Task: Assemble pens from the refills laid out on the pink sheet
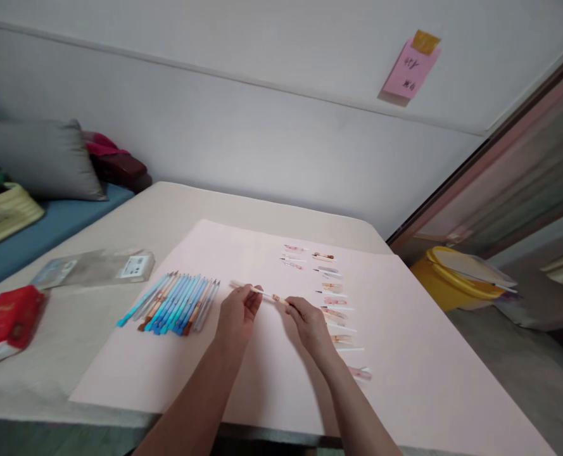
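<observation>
Between my two hands a slim pen (269, 295) lies nearly level, pale along its length with a brownish-orange section to the right. The fingers of my left hand (239, 311) pinch its left part. My right hand (311, 322) grips its orange right end. Left of my hands, a row of blue, brown and grey pens (179, 304) lies side by side on the pink sheet (133, 373). Beyond and beside my right hand, several pen parts (334, 301) lie in a column, caps and white pieces among them. Two more small groups of parts (293, 256) lie farther back.
A clear plastic packet (98, 267) and a red and white package (10, 323) lie on the table's left side. A yellow bucket (461, 285) stands right of the table. A white wall (243, 139) closes off the back; a grey cushion (38, 158) is at far left.
</observation>
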`<state>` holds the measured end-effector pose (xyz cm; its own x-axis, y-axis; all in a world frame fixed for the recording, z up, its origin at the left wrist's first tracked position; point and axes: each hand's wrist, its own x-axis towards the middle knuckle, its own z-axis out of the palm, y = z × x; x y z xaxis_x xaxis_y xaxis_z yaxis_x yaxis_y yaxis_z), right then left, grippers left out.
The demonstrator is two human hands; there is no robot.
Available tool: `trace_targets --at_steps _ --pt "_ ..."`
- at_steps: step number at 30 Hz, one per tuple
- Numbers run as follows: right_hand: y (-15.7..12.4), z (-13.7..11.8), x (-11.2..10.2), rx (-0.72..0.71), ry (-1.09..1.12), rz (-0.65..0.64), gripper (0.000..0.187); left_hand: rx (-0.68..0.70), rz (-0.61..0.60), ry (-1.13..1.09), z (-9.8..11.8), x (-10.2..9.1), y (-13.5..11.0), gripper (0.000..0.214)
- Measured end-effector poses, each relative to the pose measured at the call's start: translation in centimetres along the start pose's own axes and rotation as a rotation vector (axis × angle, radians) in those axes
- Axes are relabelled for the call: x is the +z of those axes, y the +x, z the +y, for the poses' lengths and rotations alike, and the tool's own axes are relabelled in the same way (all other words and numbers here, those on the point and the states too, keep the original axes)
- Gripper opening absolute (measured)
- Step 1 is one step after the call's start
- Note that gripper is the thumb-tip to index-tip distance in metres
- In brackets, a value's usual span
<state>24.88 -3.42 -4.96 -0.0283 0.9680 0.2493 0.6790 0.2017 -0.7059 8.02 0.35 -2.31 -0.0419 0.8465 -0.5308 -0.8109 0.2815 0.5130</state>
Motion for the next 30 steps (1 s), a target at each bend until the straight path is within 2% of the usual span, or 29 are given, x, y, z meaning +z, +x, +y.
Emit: trace_targets --at_steps 10,14,20,30 --pt "-0.8 -2.3 -0.3 -0.132 -0.183 0.001 0.022 0.155 -0.098 0.176 -0.6 -0.8 -0.3 0.009" --pt "-1.2 -2.9 -0.2 -0.142 -0.259 0.029 0.021 0.122 -0.119 0.205 -1.1 -0.7 -1.0 0.01" --pt "-1.6 -3.1 -0.2 -0.128 -0.361 -0.001 0.019 0.074 -0.103 0.26 -1.4 -0.8 -1.4 0.014" --pt "-1.6 -2.9 -0.4 -0.107 -0.289 -0.015 0.018 0.069 -0.144 0.301 -2.0 -1.3 -1.0 0.018"
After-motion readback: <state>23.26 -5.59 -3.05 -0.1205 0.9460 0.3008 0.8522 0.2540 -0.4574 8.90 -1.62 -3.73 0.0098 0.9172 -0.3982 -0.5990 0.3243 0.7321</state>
